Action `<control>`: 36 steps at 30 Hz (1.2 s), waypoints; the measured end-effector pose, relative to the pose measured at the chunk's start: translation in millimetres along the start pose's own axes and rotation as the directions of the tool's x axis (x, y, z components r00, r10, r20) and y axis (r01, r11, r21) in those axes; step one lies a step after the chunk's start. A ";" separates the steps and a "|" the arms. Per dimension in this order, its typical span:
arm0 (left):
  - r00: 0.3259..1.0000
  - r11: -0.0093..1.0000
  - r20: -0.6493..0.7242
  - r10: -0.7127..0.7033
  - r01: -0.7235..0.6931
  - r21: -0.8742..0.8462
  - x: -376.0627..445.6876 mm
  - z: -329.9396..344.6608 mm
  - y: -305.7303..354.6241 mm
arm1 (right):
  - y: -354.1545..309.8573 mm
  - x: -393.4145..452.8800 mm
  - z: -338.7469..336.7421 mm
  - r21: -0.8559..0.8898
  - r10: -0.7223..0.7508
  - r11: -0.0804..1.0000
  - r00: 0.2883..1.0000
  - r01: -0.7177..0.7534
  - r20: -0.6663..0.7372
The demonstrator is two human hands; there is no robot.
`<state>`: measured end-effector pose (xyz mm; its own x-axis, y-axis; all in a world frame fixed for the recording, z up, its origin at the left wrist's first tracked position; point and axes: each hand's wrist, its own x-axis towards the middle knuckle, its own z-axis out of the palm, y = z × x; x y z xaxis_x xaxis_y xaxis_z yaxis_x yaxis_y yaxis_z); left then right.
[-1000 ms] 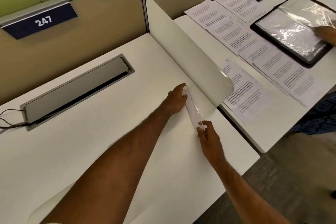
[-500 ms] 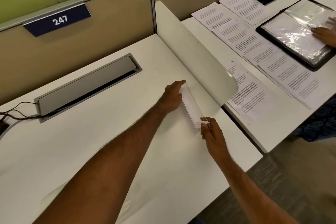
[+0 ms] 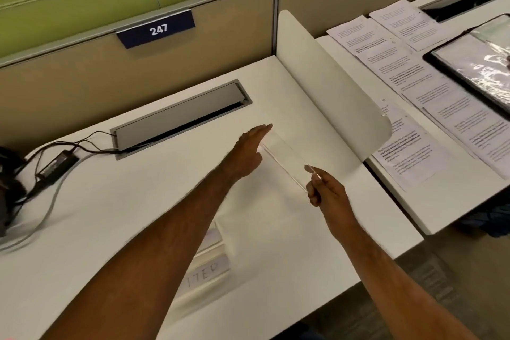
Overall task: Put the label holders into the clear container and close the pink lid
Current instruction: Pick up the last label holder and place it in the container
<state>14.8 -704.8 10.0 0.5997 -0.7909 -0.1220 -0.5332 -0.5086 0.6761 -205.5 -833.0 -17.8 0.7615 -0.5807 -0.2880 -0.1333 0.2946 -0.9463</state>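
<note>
Label holder (image 3: 285, 159) now lifted slightly off bench (image 3: 138, 215); right hand (image 3: 327, 196) fingers pinch 5 o'clock end, left hand (image 3: 248, 146) fingers straight against 11 o'clock end; keep level, support both ends

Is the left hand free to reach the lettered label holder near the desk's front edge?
Probably yes: the left hand is open, only touching the clear label holder the right hand pinches; the lettered label holder lies uncovered under its forearm.

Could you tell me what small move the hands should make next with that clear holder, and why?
Probably lift the clear label holder off the desk. The right hand pinches its near end and the left hand touches its far end, yet no clear container is in view.
</note>
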 end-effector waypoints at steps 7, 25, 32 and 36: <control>0.993 0.995 -0.119 0.021 -0.008 0.102 -60.0 -24.8 -34.6 | -5.4 -7.3 32.2 0.188 0.175 0.958 0.961 -0.217 0.214; 0.948 0.963 -0.307 0.088 -0.002 0.269 -209.6 -80.6 -88.2 | -3.1 -43.5 122.3 0.209 0.440 0.776 0.748 -0.596 0.498; 0.928 0.927 -0.350 0.126 0.016 0.376 -252.4 -98.6 -91.4 | 7.6 -61.1 143.7 0.240 0.494 0.660 0.652 -0.712 0.576; 0.922 0.921 -0.357 0.148 0.003 0.390 -274.6 -102.0 -98.9 | 11.3 -64.4 149.4 0.157 0.516 0.693 0.636 -0.704 0.574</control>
<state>-36.3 -402.6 50.7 0.6872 -0.6832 0.2470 -0.7218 -0.6036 0.3388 -161.3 -678.9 11.9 0.7798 0.2187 -0.5866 -0.5285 0.7323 -0.4295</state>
